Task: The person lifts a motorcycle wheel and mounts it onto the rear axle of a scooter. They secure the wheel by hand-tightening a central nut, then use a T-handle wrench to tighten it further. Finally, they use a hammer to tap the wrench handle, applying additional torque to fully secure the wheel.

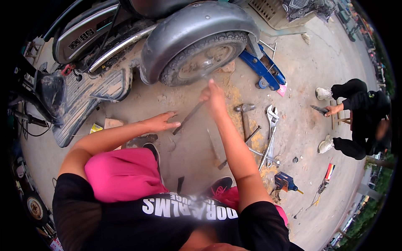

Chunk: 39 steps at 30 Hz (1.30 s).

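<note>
My right hand (212, 96), slightly blurred, is closed on a long dark metal bar (187, 117) that slants down to the left below the scooter's wheel (176, 73). My left hand (163, 121) is beside the bar's lower end, fingers spread and apparently not gripping it. The grey mudguard (188, 21) covers the top of the wheel. To the right of my right arm lie a hammer (245, 107), a large adjustable wrench (271, 117) and crossed metal tools (264, 154) on the concrete.
A blue floor jack (264, 69) stands beside the wheel. Another person (362, 121) sits low at the right, holding a dark tool (319, 109). A blue container (284, 181) and pliers (324, 182) lie lower right. The scooter's muddy footboard (96, 88) spreads left.
</note>
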Motion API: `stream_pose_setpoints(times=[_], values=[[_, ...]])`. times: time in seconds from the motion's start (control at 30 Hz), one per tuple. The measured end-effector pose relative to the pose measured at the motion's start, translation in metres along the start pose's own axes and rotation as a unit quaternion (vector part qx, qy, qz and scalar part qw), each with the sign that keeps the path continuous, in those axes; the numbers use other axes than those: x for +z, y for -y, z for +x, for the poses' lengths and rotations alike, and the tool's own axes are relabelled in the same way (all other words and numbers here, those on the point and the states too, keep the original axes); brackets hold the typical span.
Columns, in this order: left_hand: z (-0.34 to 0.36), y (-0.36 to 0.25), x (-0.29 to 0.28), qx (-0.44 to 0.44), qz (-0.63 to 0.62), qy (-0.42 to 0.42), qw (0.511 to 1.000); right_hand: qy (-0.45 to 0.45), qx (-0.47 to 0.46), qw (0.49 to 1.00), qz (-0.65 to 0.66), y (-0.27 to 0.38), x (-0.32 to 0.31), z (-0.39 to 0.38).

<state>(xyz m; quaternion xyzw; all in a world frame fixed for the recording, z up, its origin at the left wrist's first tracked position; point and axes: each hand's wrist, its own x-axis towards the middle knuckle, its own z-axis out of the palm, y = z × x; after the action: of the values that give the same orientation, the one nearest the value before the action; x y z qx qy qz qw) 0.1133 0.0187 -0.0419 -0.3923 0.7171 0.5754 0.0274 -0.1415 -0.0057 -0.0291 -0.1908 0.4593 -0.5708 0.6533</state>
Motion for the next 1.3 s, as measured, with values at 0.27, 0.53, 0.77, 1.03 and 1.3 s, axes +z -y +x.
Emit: stream_pose_setpoints(times=[0.27, 0.53, 0.77, 1.03, 1.3], values=[[0.018, 0.060, 0.001, -0.082, 0.073, -0.040, 0.993, -0.036, 0.017, 0.989, 0.141, -0.031, 0.032, 0.012], [0.040, 0.080, -0.018, 0.062, 0.251, -0.082, 0.963, -0.019, -0.059, 0.998, 0.028, -0.048, 0.037, 0.014], [-0.057, -0.018, -0.074, -0.046, 0.114, 0.033, 0.992, 0.026, 0.060, 0.954, 0.292, -0.035, 0.037, 0.021], [-0.107, -0.125, -0.101, -0.041, -0.186, -0.024, 0.981, -0.114, -0.298, 0.853, -0.414, 0.005, 0.054, -0.003], [-0.080, -0.079, -0.066, 0.335, -0.003, -0.411, 0.848, -0.090, -0.028, 0.960, -0.265, -0.015, 0.040, 0.013]])
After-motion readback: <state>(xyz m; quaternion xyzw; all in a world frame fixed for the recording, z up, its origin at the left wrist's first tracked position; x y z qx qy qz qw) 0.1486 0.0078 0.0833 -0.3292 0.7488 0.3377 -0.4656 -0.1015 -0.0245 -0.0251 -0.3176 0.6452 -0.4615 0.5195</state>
